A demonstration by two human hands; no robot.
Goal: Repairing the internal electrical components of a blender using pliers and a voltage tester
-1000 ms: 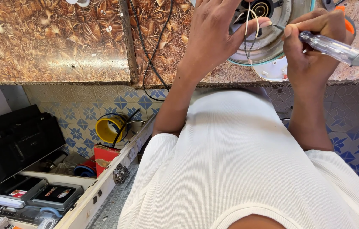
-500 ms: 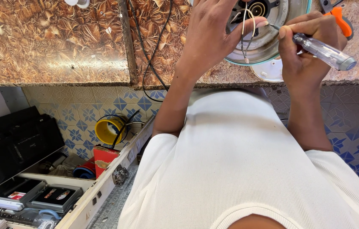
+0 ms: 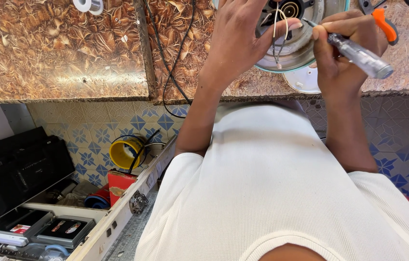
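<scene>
A round metal appliance base point(image 3: 306, 41) lies open on the brown patterned counter point(image 3: 59, 53), with loose wires point(image 3: 278, 34) sticking out of its inside. My left hand point(image 3: 243, 36) rests on the base's left side, thumb pressed against the wires. My right hand point(image 3: 340, 48) grips a screwdriver with a clear handle point(image 3: 359, 55), its thin tip pointing into the base near the wires. A white round lid point(image 3: 303, 81) lies under the base at the counter's edge.
A black cable point(image 3: 165, 63) runs down across the counter. Orange-handled pliers point(image 3: 383, 21) lie at the top right. Below left, an open drawer holds a yellow tape roll point(image 3: 124, 152), a red box point(image 3: 119, 186) and small black cases point(image 3: 64, 229). A white spool point(image 3: 88, 5) sits at the top.
The view has shifted slightly, so the hands and base sit higher in the frame. My right hand has brought the screwdriver tip a little closer to the wires. The left hand keeps its hold.
</scene>
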